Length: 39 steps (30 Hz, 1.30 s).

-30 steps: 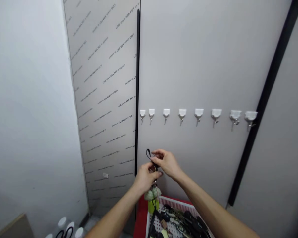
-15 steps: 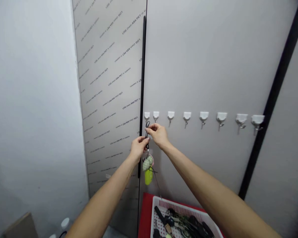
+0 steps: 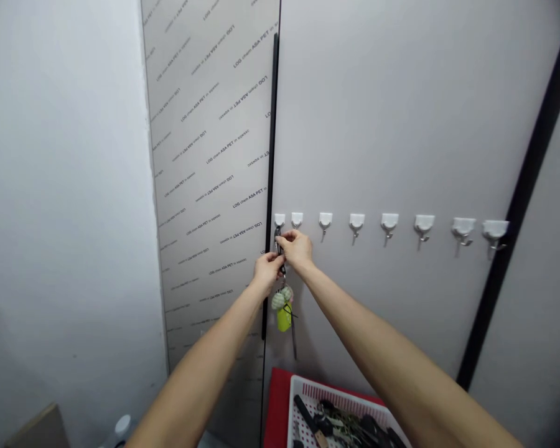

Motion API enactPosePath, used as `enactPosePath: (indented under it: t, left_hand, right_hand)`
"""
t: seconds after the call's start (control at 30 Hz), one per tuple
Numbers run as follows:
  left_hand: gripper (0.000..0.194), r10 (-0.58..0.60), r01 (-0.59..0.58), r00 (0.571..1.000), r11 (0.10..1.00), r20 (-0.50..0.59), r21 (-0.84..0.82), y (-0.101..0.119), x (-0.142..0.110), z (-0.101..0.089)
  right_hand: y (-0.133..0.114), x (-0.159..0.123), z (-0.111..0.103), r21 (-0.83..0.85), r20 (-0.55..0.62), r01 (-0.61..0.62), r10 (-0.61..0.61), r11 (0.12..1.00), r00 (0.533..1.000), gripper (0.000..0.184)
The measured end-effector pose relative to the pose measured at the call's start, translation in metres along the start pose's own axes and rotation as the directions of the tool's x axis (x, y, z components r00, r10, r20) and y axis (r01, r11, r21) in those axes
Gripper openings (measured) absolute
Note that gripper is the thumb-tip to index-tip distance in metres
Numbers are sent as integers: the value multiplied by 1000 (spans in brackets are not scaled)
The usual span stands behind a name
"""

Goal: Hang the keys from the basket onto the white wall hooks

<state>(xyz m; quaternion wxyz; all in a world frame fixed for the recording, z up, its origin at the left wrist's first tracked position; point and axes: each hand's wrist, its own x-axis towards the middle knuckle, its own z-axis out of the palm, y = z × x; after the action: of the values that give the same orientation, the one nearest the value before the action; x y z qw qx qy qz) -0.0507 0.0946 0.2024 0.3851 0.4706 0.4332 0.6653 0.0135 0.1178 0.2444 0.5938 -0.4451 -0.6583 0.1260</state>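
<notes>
A keychain (image 3: 284, 316) dangles from a black loop, with a pale green knitted charm and a bright yellow-green tag below. My left hand (image 3: 267, 269) pinches the lower part of the loop. Higher up, my right hand (image 3: 298, 249) grips the loop's top between thumb and fingers, just under the leftmost white hook (image 3: 279, 219). Whether the loop is over the metal hook cannot be made out, as the fingers cover that spot. A second white hook (image 3: 297, 219) sits right above my right hand.
More white hooks, such as one in the middle (image 3: 356, 221), run rightward along the grey panel. Below, a white basket (image 3: 293, 398) full of keys stands on a red surface (image 3: 276, 398). A black vertical handle (image 3: 271, 155) borders the panel's left side.
Both hands have lifted the keychain slightly, bringing the loop's top up to the leftmost hook. The view has shifted a little.
</notes>
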Motion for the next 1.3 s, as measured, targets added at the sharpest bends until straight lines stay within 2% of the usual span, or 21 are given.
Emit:
enactPosePath:
  t: [0.2,0.33,0.43,0.53,0.63,0.77,0.83,0.9,1.0,1.1,1.2,1.3]
  left_hand:
    - [8,-1,-3,999,995,41,96,0,-1,6]
    - [17,-37,28,998,986,52,165,-6,-3,2]
    - [29,-16,10,1000,972,27,233,-14,-7,-4]
    - [37,14,-17,1000,961,13,277,-26,-12,-11]
    - [36,68,-81,997,932,48,354,-43,-25,-18]
    - [29,198,-258,965,819,171,513,-73,-61,-23]
    - [28,176,-285,955,776,241,563,-92,-83,-23]
    - [27,71,-283,935,742,348,608,-110,-104,-19]
    - [25,-112,-362,840,613,531,702,-136,-127,-10]
    - [26,-183,-536,762,359,621,764,-155,-137,-2]
    - [23,-242,-633,725,133,644,763,-171,-136,2]
    - [21,-278,-656,714,55,642,753,-179,-134,3]
  right_hand:
    - [4,2,3,-53,43,-31,33,998,999,15]
    - [11,-1,2,-119,81,-14,24,993,996,17]
    - [22,-14,-7,-112,124,31,-17,993,992,19]
    - [45,-40,-25,-91,208,42,-22,995,978,19]
    - [80,-82,-49,-109,373,-25,65,994,926,18]
    - [131,-148,-81,-226,573,-129,239,965,784,16]
    - [153,-173,-95,-315,606,-128,303,940,736,16]
    - [170,-188,-110,-401,592,-99,340,911,730,16]
    - [185,-195,-129,-492,533,-64,358,868,767,16]
    - [191,-195,-141,-528,495,-59,364,847,789,17]
    - [193,-200,-144,-520,499,-62,362,852,787,17]
    - [193,-210,-139,-505,519,-28,330,863,789,16]
